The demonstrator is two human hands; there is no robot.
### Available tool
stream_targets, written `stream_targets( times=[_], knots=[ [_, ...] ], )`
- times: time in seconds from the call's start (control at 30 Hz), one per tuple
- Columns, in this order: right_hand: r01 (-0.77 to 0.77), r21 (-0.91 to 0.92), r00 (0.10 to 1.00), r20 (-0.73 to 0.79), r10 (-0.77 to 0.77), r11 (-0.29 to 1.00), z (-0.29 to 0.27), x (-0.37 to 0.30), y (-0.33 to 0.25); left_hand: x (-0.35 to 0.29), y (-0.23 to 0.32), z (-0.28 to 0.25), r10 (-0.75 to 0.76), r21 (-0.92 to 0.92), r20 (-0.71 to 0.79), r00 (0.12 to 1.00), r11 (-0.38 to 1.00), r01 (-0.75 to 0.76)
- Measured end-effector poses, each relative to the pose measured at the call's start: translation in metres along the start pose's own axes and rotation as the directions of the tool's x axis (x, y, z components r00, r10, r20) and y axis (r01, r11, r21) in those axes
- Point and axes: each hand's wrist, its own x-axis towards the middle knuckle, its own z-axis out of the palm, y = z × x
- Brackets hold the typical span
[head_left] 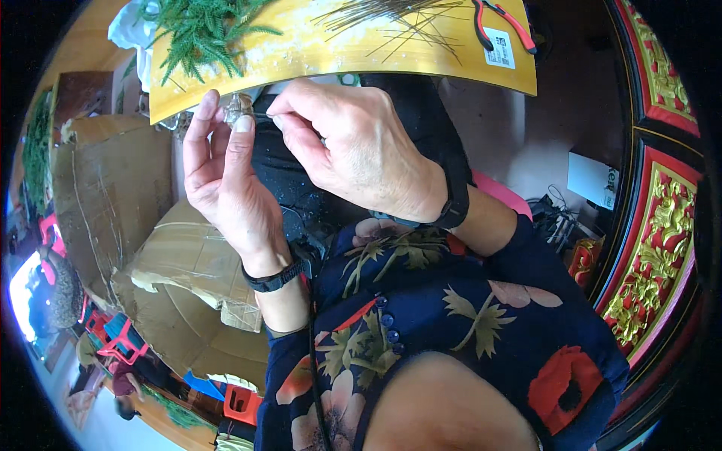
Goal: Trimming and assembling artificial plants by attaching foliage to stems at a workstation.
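Note:
My left hand (226, 177) pinches a small clear, glassy piece (239, 106) between thumb and fingertips, just below the edge of a yellow board (323, 52). Close beside it, my right hand (353, 150) holds a thin wire (259, 114) that meets the small piece. Both wrists wear black bands. On the yellow board lie green fern-like sprigs (199, 26), a bundle of thin wires (398, 19) and red-handled pliers (502, 22).
Flattened brown cardboard (113, 195) lies on the floor at the left. Red and blue plastic stools (113, 338) stand at the lower left. A red and gold carved cabinet (654, 248) fills the right side, with cables (556, 218) beside it.

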Motion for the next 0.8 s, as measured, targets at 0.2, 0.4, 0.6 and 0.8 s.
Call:
stream_targets(
  times=[0.2, 0.4, 0.6, 0.8],
  knots=[
    [-0.008, 0.040, 0.999, -0.045, 0.010, 0.999, 0.002, 0.000, 0.003, -0.001, -0.001, 0.000, 0.009, 0.028, -0.004, 1.000, 1.000, -0.009],
    [-0.027, -0.021, 0.999, -0.034, 0.027, 0.999, -0.001, 0.001, -0.001, -0.003, -0.002, -0.006, -0.094, -0.033, 0.057, 0.994, 0.995, 0.096],
    [-0.007, -0.111, 1.000, -0.028, 0.004, 0.994, -0.001, 0.000, -0.002, -0.002, -0.002, -0.009, -0.232, -0.218, 0.179, 0.956, 0.938, 0.269],
    [0.083, -0.077, 0.995, -0.057, -0.087, 0.994, 0.003, -0.002, -0.003, 0.007, -0.009, -0.026, -0.190, -0.394, 0.253, 0.949, 0.875, 0.280]
  ],
)
